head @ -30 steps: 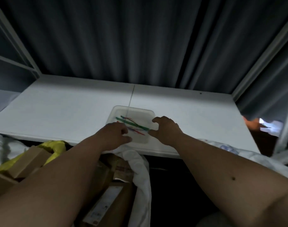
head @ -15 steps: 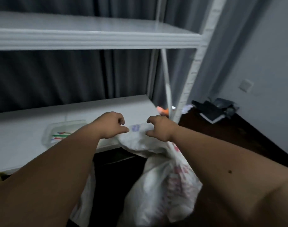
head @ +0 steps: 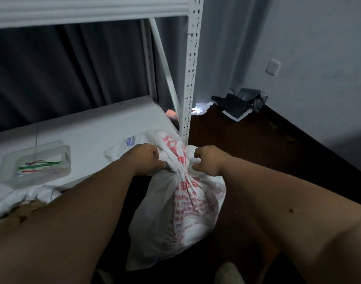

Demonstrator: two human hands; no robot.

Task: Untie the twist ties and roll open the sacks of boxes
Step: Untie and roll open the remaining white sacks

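A white sack [head: 181, 212] with red print stands on the dark floor [head: 247, 144] against the shelf's [head: 89, 132] front edge, at 6 o'clock from the perforated upright post [head: 188, 68]. Its long axis runs roughly vertical, gathered neck up, the loose top flopping toward 11 o'clock onto the shelf. Left hand [head: 147, 161] and right hand [head: 206, 160] flank the neck at 9 and 3 o'clock — both curled, fingers pinching the bunched cloth; the tie itself is hidden. At 9 o'clock, well apart, a clear tray [head: 7, 171] holds loose twist ties [head: 40, 165].
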